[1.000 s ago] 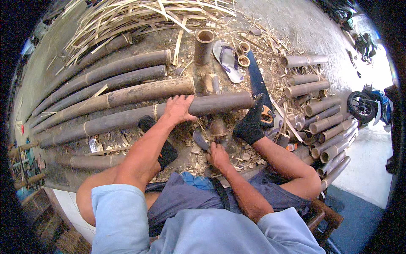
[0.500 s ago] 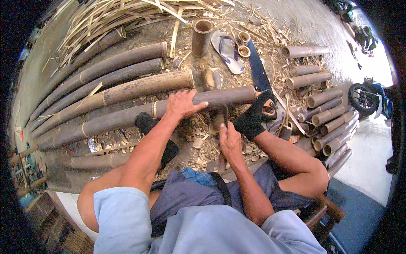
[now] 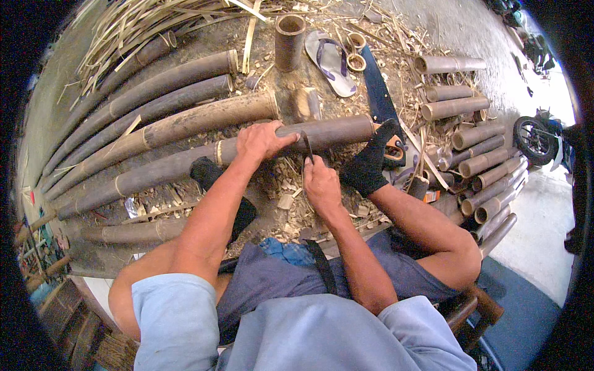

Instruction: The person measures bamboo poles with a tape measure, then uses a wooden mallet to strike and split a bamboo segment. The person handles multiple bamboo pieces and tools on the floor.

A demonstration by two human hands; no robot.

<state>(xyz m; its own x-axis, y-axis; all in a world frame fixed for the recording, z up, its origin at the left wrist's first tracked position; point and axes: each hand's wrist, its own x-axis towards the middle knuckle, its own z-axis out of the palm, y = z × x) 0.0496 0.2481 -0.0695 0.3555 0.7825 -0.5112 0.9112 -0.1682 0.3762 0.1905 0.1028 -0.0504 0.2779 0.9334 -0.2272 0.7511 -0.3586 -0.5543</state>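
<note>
A long dark bamboo pole (image 3: 340,129) lies slantwise before me, its cut end toward the right. My left hand (image 3: 260,142) is closed over the top of it, thumb stretched along the pole toward the right. In my right hand (image 3: 323,185) is a knife (image 3: 307,146) with a narrow dark blade. The blade rests against the pole just right of my left thumb; most of the handle is hidden in my fist. One black-socked foot (image 3: 365,173) is by the pole's right end, another (image 3: 207,173) touches it on the left.
More bamboo poles (image 3: 204,122) lie to the left, with split strips (image 3: 148,34) behind. Beyond the pole are an upright bamboo piece (image 3: 289,46), a flip-flop (image 3: 331,62) and a handsaw (image 3: 378,93). Cut bamboo lengths (image 3: 455,108) are stacked right. Wood chips litter the floor.
My right hand has moved the knife up and left along the pole, closer to my left hand. My left hand has shifted slightly left.
</note>
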